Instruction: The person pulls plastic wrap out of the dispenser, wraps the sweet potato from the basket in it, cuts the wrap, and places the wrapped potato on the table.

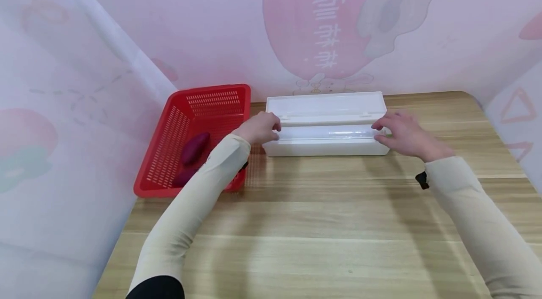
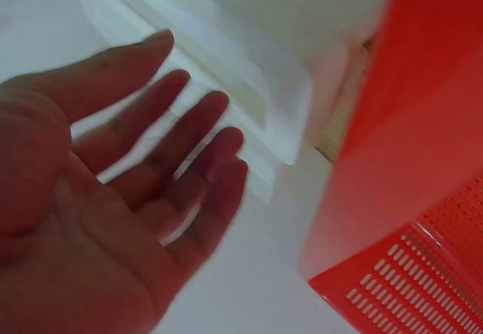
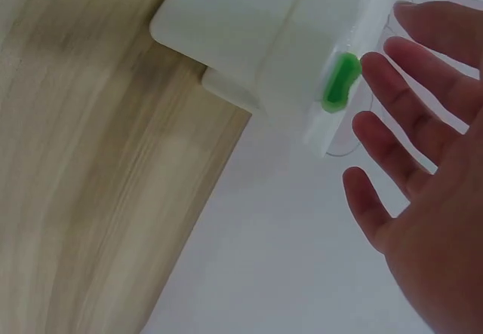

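A long white box (image 1: pixel 326 149) stands at the back of the table with its lid (image 1: pixel 326 104) raised. Inside lies a shiny roll of clear plastic film (image 1: pixel 343 132). My left hand (image 1: pixel 259 129) is at the box's left end, fingers loosely bent; in the left wrist view its palm holds nothing. At the other end, my right hand (image 1: pixel 404 134) has its fingertips close to the roll's end, thumb and fingers apart. The right wrist view shows a small green piece (image 3: pixel 342 83) at that end, right by the fingertips of the spread right hand (image 3: pixel 445 138).
Left of the box is a red perforated plastic basket (image 1: pixel 154 192), with two purple sweet potatoes (image 1: pixel 195 147) in it. My left forearm passes over its near right corner. A printed pink and white cloth (image 1: pixel 220 31) hangs behind the wooden table (image 1: pixel 330 224).
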### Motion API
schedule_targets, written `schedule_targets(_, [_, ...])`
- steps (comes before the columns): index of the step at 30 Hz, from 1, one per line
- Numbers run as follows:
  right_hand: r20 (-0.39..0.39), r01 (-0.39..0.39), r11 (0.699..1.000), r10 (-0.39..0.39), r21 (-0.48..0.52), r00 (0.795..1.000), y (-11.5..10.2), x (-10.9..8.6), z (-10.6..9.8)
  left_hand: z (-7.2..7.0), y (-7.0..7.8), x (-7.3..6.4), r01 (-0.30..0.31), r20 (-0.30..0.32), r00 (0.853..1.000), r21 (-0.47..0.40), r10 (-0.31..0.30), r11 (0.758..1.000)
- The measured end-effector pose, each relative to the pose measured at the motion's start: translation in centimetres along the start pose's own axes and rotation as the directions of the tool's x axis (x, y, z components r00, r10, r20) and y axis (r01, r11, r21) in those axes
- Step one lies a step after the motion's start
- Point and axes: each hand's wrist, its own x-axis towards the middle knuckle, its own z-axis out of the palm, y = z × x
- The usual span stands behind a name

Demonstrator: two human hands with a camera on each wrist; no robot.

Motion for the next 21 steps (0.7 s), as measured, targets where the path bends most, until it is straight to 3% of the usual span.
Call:
schedule_targets(5, [0.030,-0.014,1.000,0.013,0.005,0.999,0.0,0.0,0.6,0.4,-0.3,0.6,-0.025,0.065,0.998,0.009,0.025,1.000])
schedule_targets(11, [0.035,-0.019,1.000,0.019,0.000,0.999,0.2,-0.1,0.9,0.4,-0.2,1.1,-0.048,0.095,0.994,0.009,0.047,0.999])
schedule_targets(21, [0.054,-0.014,1.000,0.013,0.025,0.998,0.1,-0.1,1.0,0.4,0.7,1.8,-0.041,0.164,0.986,0.068,0.030,0.997])
